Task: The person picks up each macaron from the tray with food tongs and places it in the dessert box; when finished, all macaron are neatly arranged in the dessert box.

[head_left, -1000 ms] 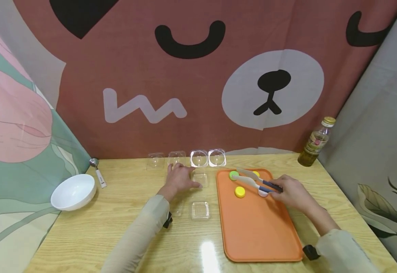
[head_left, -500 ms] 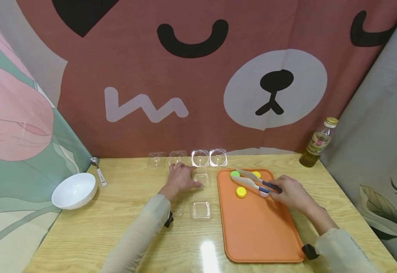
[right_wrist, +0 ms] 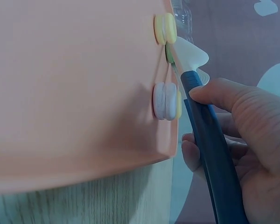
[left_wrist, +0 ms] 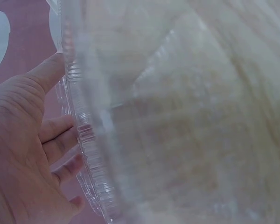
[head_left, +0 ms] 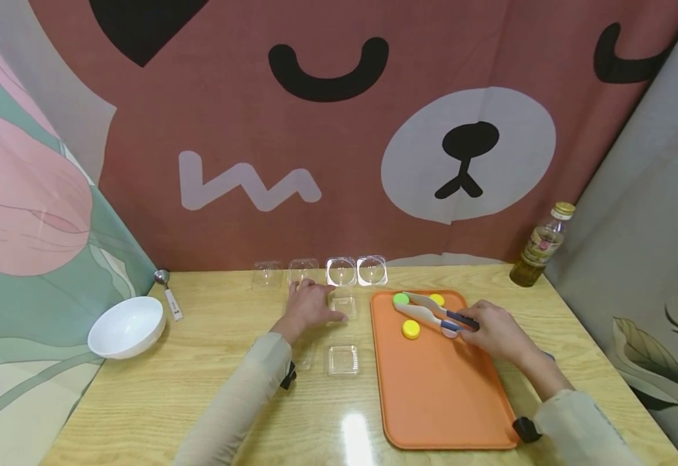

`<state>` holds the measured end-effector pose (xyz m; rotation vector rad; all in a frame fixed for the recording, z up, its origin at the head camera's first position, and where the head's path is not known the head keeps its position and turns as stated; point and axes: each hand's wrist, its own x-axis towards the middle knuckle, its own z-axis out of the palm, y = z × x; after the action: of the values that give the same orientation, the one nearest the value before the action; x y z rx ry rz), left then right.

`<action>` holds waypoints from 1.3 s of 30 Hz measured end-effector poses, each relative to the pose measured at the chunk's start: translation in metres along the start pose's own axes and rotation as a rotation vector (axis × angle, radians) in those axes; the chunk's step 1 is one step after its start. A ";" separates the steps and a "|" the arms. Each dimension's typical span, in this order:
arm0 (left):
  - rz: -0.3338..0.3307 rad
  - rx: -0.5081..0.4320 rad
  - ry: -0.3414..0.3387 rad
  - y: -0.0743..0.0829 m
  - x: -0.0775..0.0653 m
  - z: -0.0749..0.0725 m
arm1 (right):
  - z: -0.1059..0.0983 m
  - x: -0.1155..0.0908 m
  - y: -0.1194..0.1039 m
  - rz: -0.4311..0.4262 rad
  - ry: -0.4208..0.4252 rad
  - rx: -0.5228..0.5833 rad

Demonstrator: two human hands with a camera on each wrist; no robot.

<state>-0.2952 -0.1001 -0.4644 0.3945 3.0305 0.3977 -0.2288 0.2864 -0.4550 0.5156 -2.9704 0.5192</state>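
Observation:
My right hand [head_left: 499, 330] grips tongs [right_wrist: 203, 126] with dark blue handles and white blades. The blades reach left over an orange tray [head_left: 440, 401], their tips on either side of a green macaron [head_left: 400, 299]. Two yellow macarons [head_left: 411, 329] and a pale lilac one [right_wrist: 164, 101] lie nearby on the tray. My left hand [head_left: 308, 304] rests at a small clear plastic box [head_left: 345, 307] left of the tray, its thumb at the near edge and its forefinger at the far edge. In the left wrist view, clear ridged plastic [left_wrist: 177, 130] fills the foreground beside the left hand's fingers.
More clear boxes stand around: one nearer box [head_left: 343, 360], and several along the back edge, including a lid-like one [head_left: 372, 270]. A white bowl [head_left: 126, 328] and a measuring spoon [head_left: 168, 296] are at the left. An oil bottle [head_left: 539, 249] stands at the back right.
The right hand and tongs have shifted only slightly, with the tips closing in around the green macaron. The left hand keeps its place at the clear box.

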 end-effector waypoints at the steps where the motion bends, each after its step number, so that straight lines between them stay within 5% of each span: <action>1: 0.000 -0.002 0.003 0.000 0.000 0.000 | 0.000 0.000 0.000 0.000 0.002 0.002; 26: 0.002 -0.015 0.017 0.000 -0.001 0.001 | -0.010 0.001 -0.009 -0.039 0.036 0.022; 39: 0.010 0.041 0.001 -0.001 0.002 0.003 | -0.010 0.013 -0.027 -0.046 -0.021 0.098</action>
<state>-0.2971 -0.1000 -0.4679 0.4124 3.0433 0.3362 -0.2318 0.2616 -0.4353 0.5996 -2.9565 0.6622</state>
